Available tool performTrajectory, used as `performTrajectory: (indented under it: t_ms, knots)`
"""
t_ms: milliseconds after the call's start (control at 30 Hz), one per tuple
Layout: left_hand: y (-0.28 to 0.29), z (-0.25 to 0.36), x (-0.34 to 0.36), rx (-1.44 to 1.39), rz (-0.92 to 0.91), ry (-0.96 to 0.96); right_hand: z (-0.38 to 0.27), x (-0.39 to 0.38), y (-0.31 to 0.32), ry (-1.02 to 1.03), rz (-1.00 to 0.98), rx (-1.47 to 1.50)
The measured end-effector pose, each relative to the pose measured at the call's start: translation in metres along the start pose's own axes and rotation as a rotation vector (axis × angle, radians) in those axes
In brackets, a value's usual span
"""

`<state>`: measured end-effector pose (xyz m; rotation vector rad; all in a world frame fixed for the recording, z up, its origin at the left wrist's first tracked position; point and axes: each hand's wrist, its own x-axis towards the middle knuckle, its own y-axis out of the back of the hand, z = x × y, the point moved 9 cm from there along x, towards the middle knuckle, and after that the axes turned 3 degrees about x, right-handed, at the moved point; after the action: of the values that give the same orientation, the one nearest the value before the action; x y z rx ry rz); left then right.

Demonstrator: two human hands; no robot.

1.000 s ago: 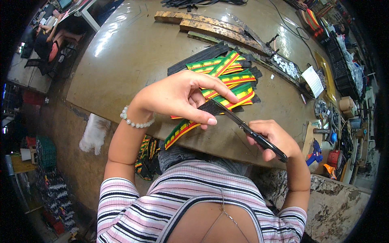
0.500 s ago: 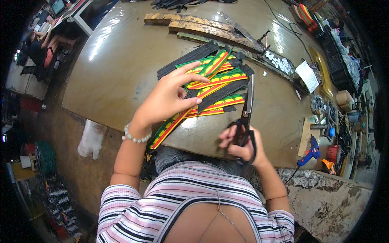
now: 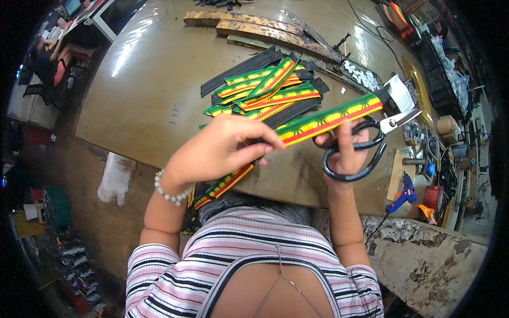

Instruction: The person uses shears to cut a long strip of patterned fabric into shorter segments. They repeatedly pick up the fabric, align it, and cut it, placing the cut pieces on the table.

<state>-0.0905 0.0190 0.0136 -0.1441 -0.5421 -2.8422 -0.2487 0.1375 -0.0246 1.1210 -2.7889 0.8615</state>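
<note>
Thumb and fingers of my left hand (image 3: 214, 151) are closed on a green, yellow and red patterned strap (image 3: 328, 121) with a black end. The strap stretches right, past the fingers of my right hand (image 3: 347, 153); whether they also pinch it I cannot tell. Black-handled scissors (image 3: 391, 125) hang on my right hand, fingers through the loops, blades pointing right and looking nearly closed. Beyond my hands lies a loose pile of similar patterned straps (image 3: 268, 98), with black strap pieces (image 3: 238, 70) among them. Another patterned length (image 3: 225, 188) hangs over the table edge below my left hand.
Long worn wooden bars (image 3: 265, 33) lie across the far table (image 3: 138, 100). White scraps (image 3: 360, 74) and a paper sheet (image 3: 400, 94) are at the right. A blue glue gun (image 3: 404, 193) rests near the right edge. Another person (image 3: 50, 61) sits far left.
My left hand has taken hold of a strap from the pile and drawn it nearer and across. The scissors have moved right and turned, from pointing away to pointing right.
</note>
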Motion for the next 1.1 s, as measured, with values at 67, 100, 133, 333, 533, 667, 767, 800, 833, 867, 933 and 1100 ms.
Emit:
performTrajectory:
  t_ms: [67,100,133,333,533,667,767,800,833,867,933,1100]
  knots:
    - [0.012,-0.004,0.002,-0.159,0.052,0.037,0.005,-0.005,-0.01,-0.097,-0.251,0.048]
    - [0.016,-0.01,0.0,-0.333,0.054,0.127,0.008,-0.01,-0.01,-0.172,-0.324,0.033]
    - [0.022,-0.007,0.002,-0.323,0.028,0.119,0.016,-0.014,-0.007,-0.246,-0.365,-0.137]
    - [0.028,0.008,0.012,-0.161,-0.11,0.013,0.022,-0.061,-0.017,-0.553,-1.151,-0.627]
    - [0.003,0.0,0.023,-0.039,-0.248,0.037,0.014,-0.047,-0.025,-0.509,-1.24,-0.797]
    - [-0.001,-0.01,0.023,-0.166,-0.277,0.153,0.011,-0.039,-0.031,-0.426,-1.279,-0.894]
    - [-0.001,-0.017,0.019,-0.223,-0.296,0.215,0.014,-0.038,-0.028,-0.488,-1.265,-0.925]
    - [-0.003,-0.02,0.019,-0.226,-0.298,0.24,0.012,-0.036,-0.029,-0.465,-1.251,-0.917]
    - [-0.003,-0.019,0.018,-0.231,-0.307,0.217,0.011,-0.035,-0.03,-0.443,-1.243,-0.916]
    - [-0.004,-0.018,0.019,-0.236,-0.308,0.201,0.01,-0.036,-0.03,-0.436,-1.25,-0.936]
    - [-0.004,-0.02,0.019,-0.26,-0.307,0.211,0.009,-0.035,-0.029,-0.468,-1.234,-0.944]
    - [-0.008,-0.024,0.018,-0.308,-0.31,0.268,0.005,-0.03,-0.029,-0.461,-1.166,-0.997]
